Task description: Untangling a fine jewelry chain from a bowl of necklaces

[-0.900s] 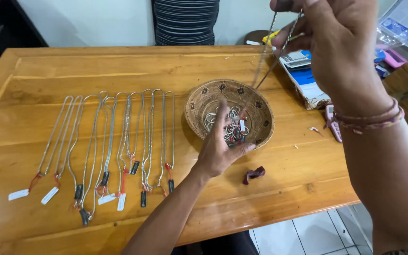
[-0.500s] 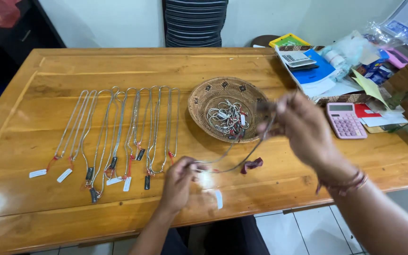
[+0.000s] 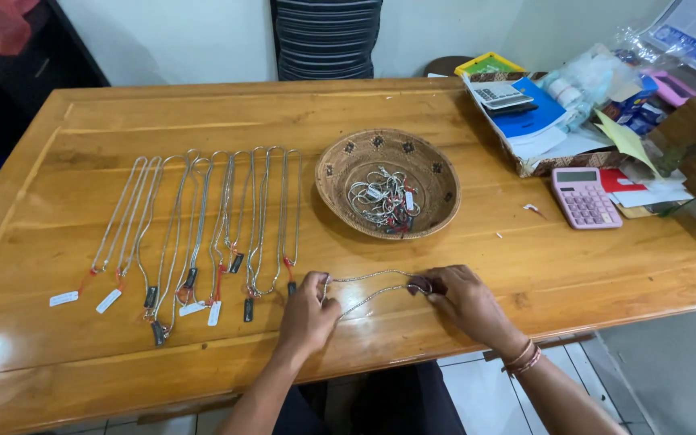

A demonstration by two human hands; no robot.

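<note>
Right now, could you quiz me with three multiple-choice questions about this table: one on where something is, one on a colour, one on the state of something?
1. Where is the basket?
A. right of the row of chains
B. at the table's left edge
C. on the floor

2. What colour is the calculator near the right side?
A. green
B. pink
C. black

3. How is the chain between the hands?
A. piled in the basket
B. hanging off the table
C. stretched between both hands, low over the table

Answers:
1. A, the basket sits just right of the laid-out chains.
2. B, its body is pink.
3. C, the left hand pinches one end and the right hand the other.
</note>
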